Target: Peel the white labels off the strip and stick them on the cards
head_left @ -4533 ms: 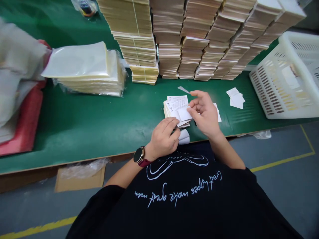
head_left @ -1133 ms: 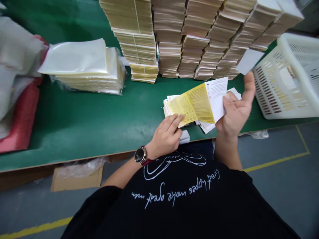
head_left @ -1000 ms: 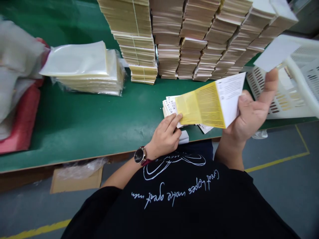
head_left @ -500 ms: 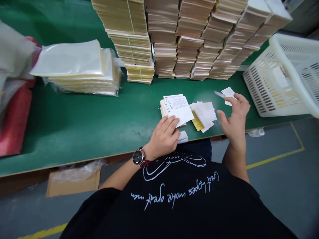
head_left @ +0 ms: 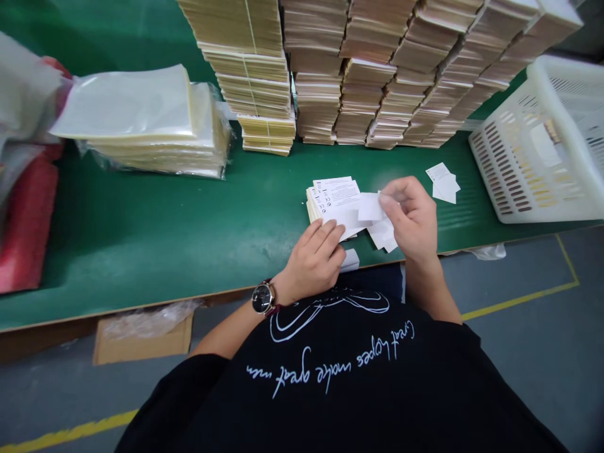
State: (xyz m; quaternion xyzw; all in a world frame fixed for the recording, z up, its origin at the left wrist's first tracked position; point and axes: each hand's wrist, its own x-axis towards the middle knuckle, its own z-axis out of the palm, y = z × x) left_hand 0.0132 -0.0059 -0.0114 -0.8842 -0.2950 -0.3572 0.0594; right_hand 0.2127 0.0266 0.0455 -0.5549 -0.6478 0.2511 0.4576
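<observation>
1. My right hand (head_left: 411, 220): its fingers were clamped, thumb against forefinger, on the right end of a small white slip (head_left: 370, 206); the slip projected leftward over the printed stack (head_left: 336, 196) on the green bench (head_left: 165, 239), and I could not tell whether it touched the top sheet
2. Handling of the white slip: I judged it nearly weightless, thin and easily creased; a light pinch at one short edge sufficed, leaving its face flat
3. My left hand (head_left: 316, 255): its fingers lay close together on the near left edge of the top sheet; the thumb was hidden, so I could not tell whether they pinched
4. Handling of the printed stack: smooth faces seemed apt to slide over one another, so pressing on that edge looked the surest hold
5. Fanned white sheets (head_left: 383, 235), partly hidden beneath my right hand: limp, by my judgement, and best lifted by a projecting corner
</observation>
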